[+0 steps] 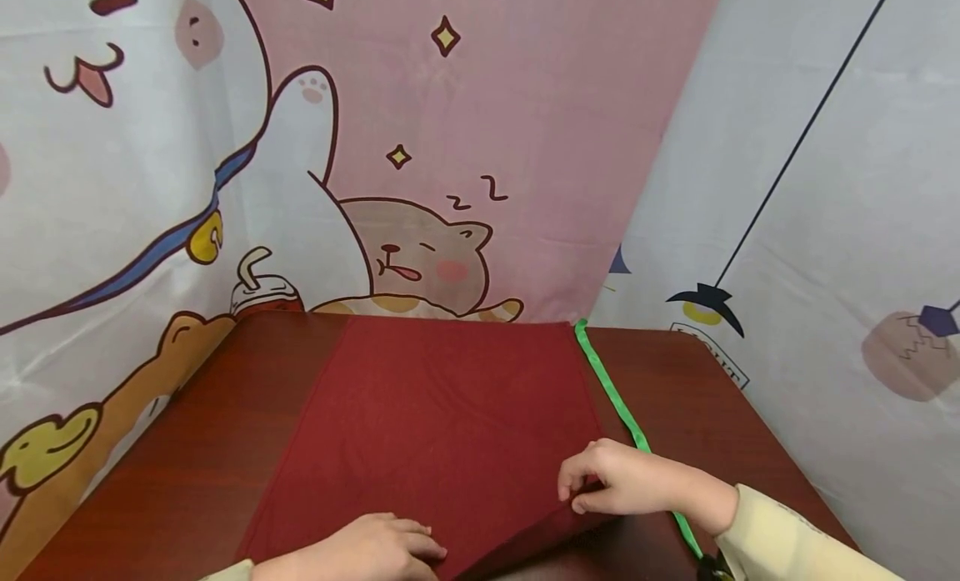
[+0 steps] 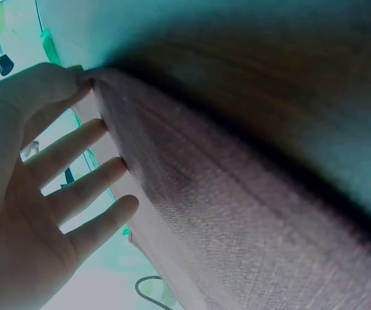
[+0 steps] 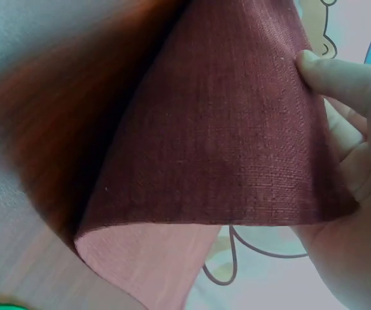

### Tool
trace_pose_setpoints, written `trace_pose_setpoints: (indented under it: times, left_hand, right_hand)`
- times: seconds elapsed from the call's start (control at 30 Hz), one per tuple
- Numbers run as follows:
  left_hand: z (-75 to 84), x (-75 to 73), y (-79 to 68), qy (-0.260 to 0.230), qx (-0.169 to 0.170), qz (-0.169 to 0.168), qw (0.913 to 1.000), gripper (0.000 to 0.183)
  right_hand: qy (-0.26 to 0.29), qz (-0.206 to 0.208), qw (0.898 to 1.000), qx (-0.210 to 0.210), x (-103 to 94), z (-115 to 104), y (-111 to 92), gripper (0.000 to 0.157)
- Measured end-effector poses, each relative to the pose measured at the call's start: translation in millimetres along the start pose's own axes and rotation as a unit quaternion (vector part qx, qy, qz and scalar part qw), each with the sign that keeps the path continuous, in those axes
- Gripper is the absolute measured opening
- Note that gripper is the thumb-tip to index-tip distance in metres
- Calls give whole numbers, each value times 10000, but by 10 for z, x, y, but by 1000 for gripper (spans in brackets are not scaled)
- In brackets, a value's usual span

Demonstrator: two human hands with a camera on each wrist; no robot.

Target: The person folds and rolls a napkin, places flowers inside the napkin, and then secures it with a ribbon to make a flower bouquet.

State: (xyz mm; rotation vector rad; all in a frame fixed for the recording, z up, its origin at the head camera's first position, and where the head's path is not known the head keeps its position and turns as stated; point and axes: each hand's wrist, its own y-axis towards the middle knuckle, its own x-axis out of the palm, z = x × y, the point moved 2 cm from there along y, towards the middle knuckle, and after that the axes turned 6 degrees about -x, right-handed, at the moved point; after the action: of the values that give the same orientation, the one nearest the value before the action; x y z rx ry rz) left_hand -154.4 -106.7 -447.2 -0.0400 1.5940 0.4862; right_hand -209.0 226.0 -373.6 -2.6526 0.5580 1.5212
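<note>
A dark red cloth [image 1: 450,406] lies over the table, its near edge raised along the right part. My right hand [image 1: 626,477] pinches the near right corner; in the right wrist view its thumb [image 3: 330,70] lies on the cloth's underside [image 3: 224,129], and the lifted corner curls over. At the near left, my left hand [image 1: 375,552] is at the front edge, partly cut off by the frame. The left wrist view shows its thumb and index finger pinching the cloth's edge [image 2: 237,213], with the other fingers [image 2: 82,194] spread out behind it.
A bright green strip [image 1: 611,389] runs along the cloth's right side on the brown wooden table [image 1: 187,448]. By its near end, next to the right sleeve, is a small black thing [image 1: 712,567]. Printed curtains [image 1: 525,147] with cartoon animals enclose the back and sides.
</note>
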Motion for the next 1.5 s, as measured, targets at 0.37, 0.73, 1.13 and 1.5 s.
trace_pose_setpoints:
  times: [0.37, 0.73, 1.13, 1.5]
  left_hand:
    - [-3, -23, -11, -225, -362, 156, 9990, 8]
    - [-23, -86, -14, -682, -695, 115, 9952, 15]
    - [-89, -157, -53, -418, -653, 238, 9967, 26]
    - [-104, -194, -80, -210, -778, 290, 9963, 33]
  right_hand:
    - [254, -244, 9973, 637, -196, 106, -43, 20]
    - [378, -256, 9892, 1394, -423, 226, -84, 13]
    - [-33, -92, 9875, 1576, -565, 404, 13, 14]
    - [-502, 43, 9899, 1327, -628, 522, 152, 16]
